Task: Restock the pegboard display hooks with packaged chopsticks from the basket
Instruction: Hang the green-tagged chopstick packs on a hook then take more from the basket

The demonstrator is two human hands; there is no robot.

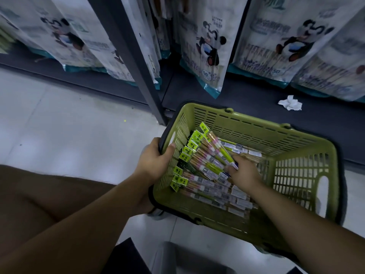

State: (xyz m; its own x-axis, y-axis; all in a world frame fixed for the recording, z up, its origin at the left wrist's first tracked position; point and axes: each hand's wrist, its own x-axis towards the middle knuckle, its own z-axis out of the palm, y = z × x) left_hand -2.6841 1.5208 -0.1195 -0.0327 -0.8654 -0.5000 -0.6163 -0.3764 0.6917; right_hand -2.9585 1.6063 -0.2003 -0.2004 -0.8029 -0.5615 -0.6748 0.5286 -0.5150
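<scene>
A green plastic basket (256, 131) sits on the floor against the shelf base. Inside it lie several packaged chopsticks (207, 167), clear sleeves with lime-green hang tabs and barcode labels. My left hand (156, 161) grips the basket's left rim, thumb over the edge. My right hand (244, 172) reaches down into the basket, fingers curled around the end of one chopstick packet in the pile. Large hanging chopstick bags with a panda print (209, 48) fill the display above.
A dark upright post (138, 66) of the display stands left of the basket. A crumpled white tissue (290, 103) lies on the dark shelf base. Pale tiled floor (69, 125) spreads to the left. My brown-clad knee (29, 204) is at lower left.
</scene>
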